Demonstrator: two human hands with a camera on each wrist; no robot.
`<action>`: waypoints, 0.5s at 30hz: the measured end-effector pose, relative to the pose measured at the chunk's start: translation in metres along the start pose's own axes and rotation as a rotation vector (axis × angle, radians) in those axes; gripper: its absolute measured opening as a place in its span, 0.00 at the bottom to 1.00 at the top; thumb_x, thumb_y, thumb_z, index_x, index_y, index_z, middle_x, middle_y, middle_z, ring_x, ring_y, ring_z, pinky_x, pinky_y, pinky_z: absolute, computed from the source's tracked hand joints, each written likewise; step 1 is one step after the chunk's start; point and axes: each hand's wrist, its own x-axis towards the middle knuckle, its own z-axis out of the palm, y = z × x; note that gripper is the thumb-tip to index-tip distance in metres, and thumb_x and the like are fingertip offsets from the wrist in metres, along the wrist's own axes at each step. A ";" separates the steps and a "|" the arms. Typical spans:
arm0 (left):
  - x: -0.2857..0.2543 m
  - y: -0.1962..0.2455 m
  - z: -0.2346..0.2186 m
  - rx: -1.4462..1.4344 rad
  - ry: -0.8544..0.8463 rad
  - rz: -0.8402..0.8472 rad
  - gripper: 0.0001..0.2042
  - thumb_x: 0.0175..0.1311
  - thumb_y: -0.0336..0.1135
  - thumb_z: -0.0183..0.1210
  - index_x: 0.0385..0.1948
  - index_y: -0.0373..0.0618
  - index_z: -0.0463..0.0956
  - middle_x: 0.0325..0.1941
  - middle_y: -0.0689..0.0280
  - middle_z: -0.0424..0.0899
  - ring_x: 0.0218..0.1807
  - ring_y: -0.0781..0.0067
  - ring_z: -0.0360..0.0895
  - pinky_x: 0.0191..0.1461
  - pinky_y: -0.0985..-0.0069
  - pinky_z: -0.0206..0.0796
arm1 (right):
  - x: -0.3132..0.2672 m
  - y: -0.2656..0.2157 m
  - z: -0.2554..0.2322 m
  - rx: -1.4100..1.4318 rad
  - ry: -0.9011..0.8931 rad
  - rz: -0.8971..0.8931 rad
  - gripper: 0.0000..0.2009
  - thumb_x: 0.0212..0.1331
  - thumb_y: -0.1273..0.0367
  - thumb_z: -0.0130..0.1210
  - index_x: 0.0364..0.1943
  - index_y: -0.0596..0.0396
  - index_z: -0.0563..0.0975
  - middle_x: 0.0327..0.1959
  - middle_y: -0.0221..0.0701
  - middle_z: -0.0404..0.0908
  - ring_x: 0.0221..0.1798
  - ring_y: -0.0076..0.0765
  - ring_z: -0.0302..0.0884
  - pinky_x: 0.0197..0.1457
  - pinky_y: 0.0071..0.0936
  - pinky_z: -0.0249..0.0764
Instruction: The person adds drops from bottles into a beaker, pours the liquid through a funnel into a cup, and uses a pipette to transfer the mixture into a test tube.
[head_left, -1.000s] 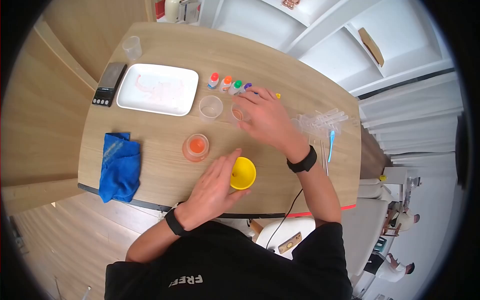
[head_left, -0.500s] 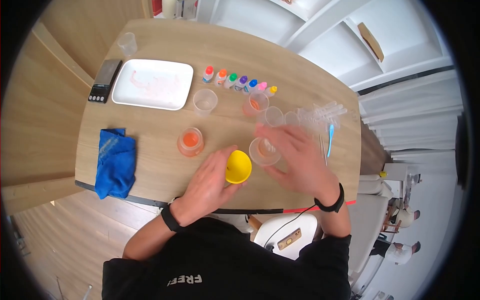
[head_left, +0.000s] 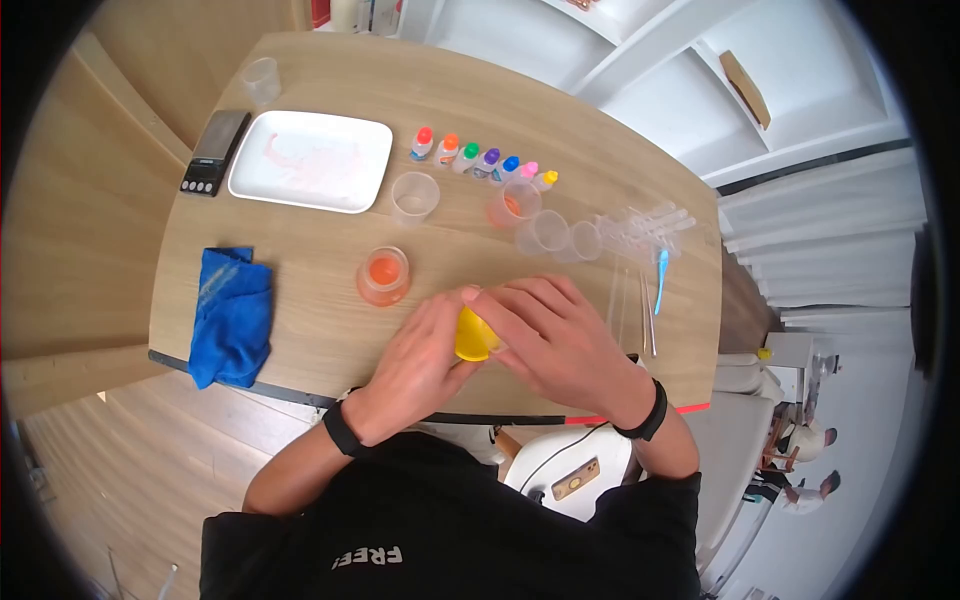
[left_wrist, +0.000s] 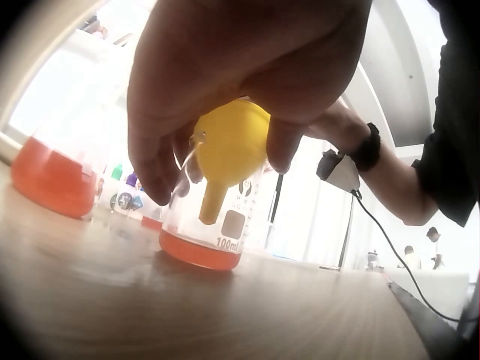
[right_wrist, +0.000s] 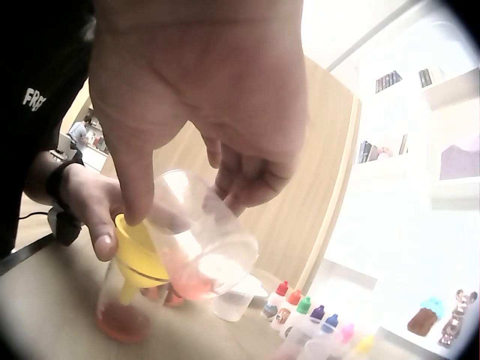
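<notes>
My left hand [head_left: 415, 350] holds a yellow funnel [left_wrist: 229, 142] by its rim. The funnel's stem points down inside a clear vessel [left_wrist: 199, 244] marked 100ml, with orange-red liquid at its bottom. A clear plastic cup [right_wrist: 202, 232] is gripped by my right hand [head_left: 565, 340], tilted close against the funnel's rim, with some reddish liquid in it. In the head view the right hand hides this cup. Left of the hands stands a clear flask [head_left: 385, 278] of orange liquid.
Clear cups [head_left: 415, 198] and a row of several colour-capped dropper bottles [head_left: 490, 160] stand farther back. A white tray [head_left: 380, 180], a scale [head_left: 215, 155] and a blue cloth [head_left: 232, 320] lie at left. Thin rods and a blue spoon [head_left: 662, 280] are at right.
My right hand was over the cups at the back, then brought a cup toward me. Now it is at the funnel with that cup tilted. The left hand stays on the funnel.
</notes>
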 end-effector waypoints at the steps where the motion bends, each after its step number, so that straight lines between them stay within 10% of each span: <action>1: 0.000 -0.002 0.001 0.000 0.000 0.003 0.36 0.62 0.28 0.75 0.70 0.35 0.65 0.65 0.45 0.78 0.66 0.37 0.77 0.69 0.56 0.72 | 0.001 0.000 0.002 0.012 0.010 -0.011 0.32 0.56 0.76 0.63 0.70 0.55 0.77 0.58 0.37 0.85 0.60 0.44 0.83 0.66 0.42 0.77; 15: -0.003 -0.008 0.002 0.077 -0.022 0.056 0.37 0.61 0.27 0.71 0.73 0.33 0.66 0.76 0.48 0.73 0.73 0.41 0.74 0.77 0.56 0.68 | 0.001 -0.036 0.007 -0.435 -0.109 -0.142 0.26 0.59 0.69 0.64 0.64 0.57 0.81 0.58 0.43 0.87 0.60 0.48 0.83 0.61 0.41 0.78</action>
